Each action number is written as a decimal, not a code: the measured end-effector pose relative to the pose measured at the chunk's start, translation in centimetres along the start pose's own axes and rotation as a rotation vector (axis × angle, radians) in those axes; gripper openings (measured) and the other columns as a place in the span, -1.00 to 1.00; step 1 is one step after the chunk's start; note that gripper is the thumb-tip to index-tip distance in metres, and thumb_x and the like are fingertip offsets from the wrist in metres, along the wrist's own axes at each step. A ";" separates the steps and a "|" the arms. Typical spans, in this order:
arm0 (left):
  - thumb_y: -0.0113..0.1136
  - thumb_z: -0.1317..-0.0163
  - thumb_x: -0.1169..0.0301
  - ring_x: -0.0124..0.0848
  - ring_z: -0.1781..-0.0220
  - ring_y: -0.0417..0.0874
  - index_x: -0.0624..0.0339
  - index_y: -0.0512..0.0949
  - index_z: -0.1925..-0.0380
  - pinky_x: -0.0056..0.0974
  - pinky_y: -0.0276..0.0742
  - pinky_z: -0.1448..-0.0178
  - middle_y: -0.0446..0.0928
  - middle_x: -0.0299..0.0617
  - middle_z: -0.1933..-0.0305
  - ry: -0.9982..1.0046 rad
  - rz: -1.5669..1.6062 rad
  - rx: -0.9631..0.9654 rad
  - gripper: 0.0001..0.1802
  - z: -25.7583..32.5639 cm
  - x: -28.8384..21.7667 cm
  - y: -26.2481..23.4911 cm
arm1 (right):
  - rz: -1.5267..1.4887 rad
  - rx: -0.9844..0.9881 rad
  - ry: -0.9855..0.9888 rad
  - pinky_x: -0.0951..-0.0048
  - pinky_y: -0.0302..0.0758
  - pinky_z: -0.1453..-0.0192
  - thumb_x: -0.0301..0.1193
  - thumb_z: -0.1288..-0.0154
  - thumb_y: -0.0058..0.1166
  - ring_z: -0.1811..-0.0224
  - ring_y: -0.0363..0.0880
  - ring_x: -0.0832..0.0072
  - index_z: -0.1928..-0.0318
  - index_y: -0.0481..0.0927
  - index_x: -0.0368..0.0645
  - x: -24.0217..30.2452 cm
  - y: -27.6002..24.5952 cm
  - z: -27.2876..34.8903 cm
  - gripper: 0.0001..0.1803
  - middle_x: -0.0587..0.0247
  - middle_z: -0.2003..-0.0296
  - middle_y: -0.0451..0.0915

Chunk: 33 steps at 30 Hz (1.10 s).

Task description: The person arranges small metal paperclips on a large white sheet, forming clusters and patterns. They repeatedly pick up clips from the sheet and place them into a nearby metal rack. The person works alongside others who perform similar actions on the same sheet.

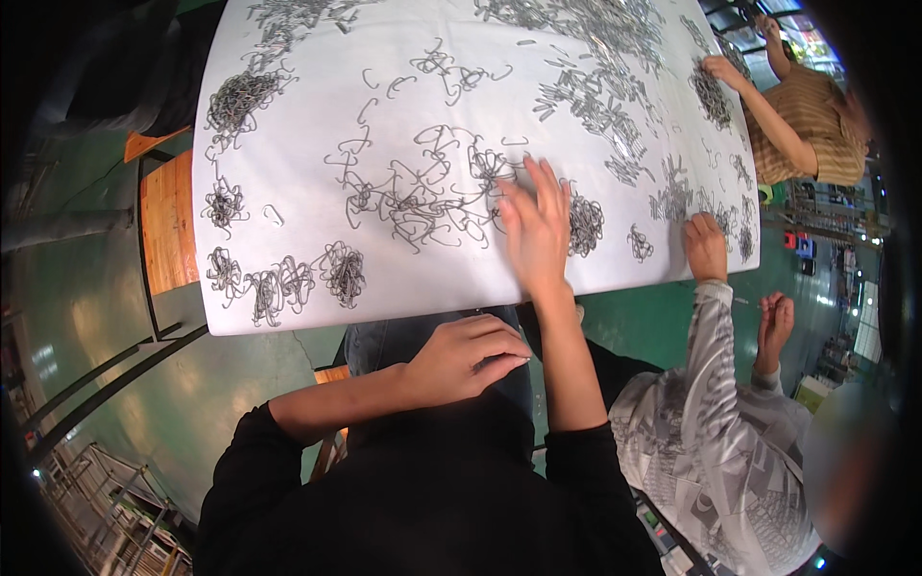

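Loose wire hooks [413, 206] lie directly on the white table [432, 298] at eleven o'clock, probably spread so that single pieces stay reachable. The right hand [540, 221], at one o'clock, is over their edge, fingers spread wide; contact cannot be confirmed. The left hand [466, 357], at six o'clock, is curled narrow, off the tabletop; its contents cannot be told. The blue box [806, 249] at three o'clock has indistinct contents.

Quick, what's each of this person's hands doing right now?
Left hand: fingers curled; can't tell if it holds anything.
Right hand: fingers loosely extended among the hooks; can't tell if it pinches one.
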<state>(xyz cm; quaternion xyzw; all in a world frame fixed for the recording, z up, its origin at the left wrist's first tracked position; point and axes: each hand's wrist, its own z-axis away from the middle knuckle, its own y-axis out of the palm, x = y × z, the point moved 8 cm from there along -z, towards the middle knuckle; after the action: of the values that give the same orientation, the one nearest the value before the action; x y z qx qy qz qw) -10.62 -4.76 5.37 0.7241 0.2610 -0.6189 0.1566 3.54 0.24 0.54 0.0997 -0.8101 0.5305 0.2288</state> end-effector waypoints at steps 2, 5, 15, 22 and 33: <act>0.30 -0.10 0.51 -0.27 0.28 0.62 0.15 0.60 0.31 -0.28 0.56 0.21 0.59 -0.24 0.30 0.008 -0.013 -0.019 -0.87 0.0 -0.1 -0.2 | -0.089 -0.028 -0.094 -0.06 0.17 -0.39 -0.24 -0.31 0.08 -0.34 0.26 0.07 -0.07 0.57 -0.13 -0.1 1.2 -4.0 -0.62 0.06 -0.25 0.35; 0.29 -0.11 0.50 -0.26 0.25 0.63 0.15 0.60 0.31 -0.27 0.57 0.18 0.59 -0.23 0.29 -0.001 -0.016 -0.033 -0.87 0.0 -0.4 -0.4 | -0.125 0.014 -0.136 -0.02 0.08 -0.44 -0.14 -0.34 0.02 -0.39 0.19 0.08 -0.20 0.46 -0.12 0.2 4.8 -9.8 -0.50 0.03 -0.30 0.30; 0.30 -0.10 0.49 -0.26 0.26 0.61 0.15 0.59 0.32 -0.25 0.57 0.17 0.58 -0.22 0.28 0.049 -0.019 -0.026 -0.87 -0.3 0.1 -1.1 | -0.007 0.202 -0.144 -0.27 0.09 -0.32 -0.03 -0.28 0.08 -0.29 0.29 0.04 -0.10 0.55 0.02 2.7 5.9 -7.5 -0.53 0.08 -0.21 0.39; 0.31 -0.09 0.50 -0.27 0.27 0.61 0.14 0.59 0.32 -0.26 0.57 0.18 0.58 -0.24 0.28 0.024 -0.020 -0.056 -0.86 -0.4 0.1 -1.9 | -0.128 0.174 0.011 0.29 0.48 -0.06 -0.38 -0.32 0.03 -0.04 0.53 0.31 0.02 0.62 -0.01 -3.0 5.9 -17.2 -0.75 0.24 -0.02 0.54; 0.30 -0.10 0.50 -0.27 0.28 0.61 0.15 0.59 0.31 -0.26 0.56 0.21 0.58 -0.24 0.29 -0.009 -0.033 -0.083 -0.86 0.1 0.3 -2.7 | 0.133 0.280 -0.259 -0.09 0.18 -0.36 -0.36 -0.34 -0.01 -0.26 0.36 0.37 -0.09 0.56 0.17 -1.7 9.4 -17.9 -0.67 0.45 -0.20 0.45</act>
<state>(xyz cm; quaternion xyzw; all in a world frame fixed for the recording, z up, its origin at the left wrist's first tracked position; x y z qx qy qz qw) -12.19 -2.59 5.36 0.7097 0.2976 -0.6133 0.1776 6.01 20.19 -1.95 0.1443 -0.7560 0.6346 0.0708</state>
